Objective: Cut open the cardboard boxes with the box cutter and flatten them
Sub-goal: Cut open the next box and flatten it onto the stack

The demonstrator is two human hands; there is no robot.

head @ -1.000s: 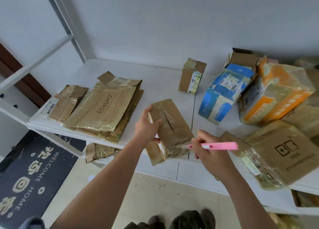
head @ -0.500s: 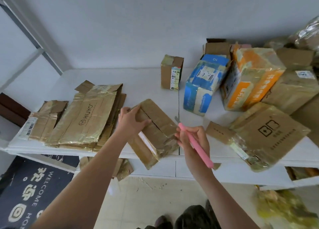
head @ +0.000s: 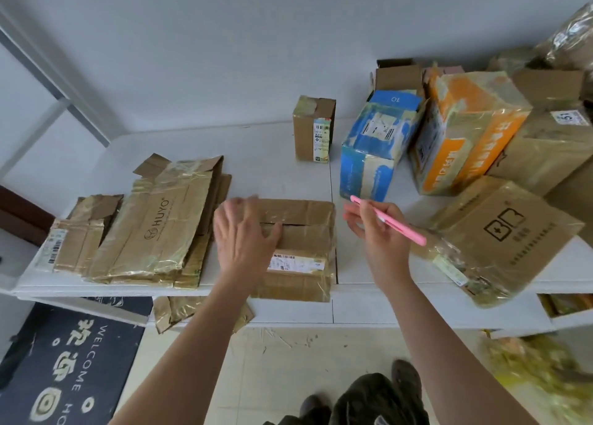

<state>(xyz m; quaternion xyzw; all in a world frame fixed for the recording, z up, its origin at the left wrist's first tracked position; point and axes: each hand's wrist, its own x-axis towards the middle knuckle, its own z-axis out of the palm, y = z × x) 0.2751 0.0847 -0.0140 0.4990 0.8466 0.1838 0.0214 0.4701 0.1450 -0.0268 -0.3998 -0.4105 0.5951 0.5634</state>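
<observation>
At the table edge, the taped brown box (head: 298, 248) lies slit lengthwise.

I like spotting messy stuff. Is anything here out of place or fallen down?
Yes. A piece of cardboard lies below the table near its front edge, not on the flattened pile above. The blue box leans tilted against the orange box, both with torn, peeling tape.

Left hand (head: 244, 238): motion-blurred, fingertips indistinct; covers the left part of the taped box (head: 301, 248).
Box cutter (head: 390, 221): middle hidden in the right hand (head: 380, 238); blade not discernible.
Shipping label (head: 296, 262): print too small to read.
Stacked boxes at right (head: 558, 142): cut off by the frame edge.
Yellow mass on floor (head: 532, 370): blurred, unidentifiable.
</observation>
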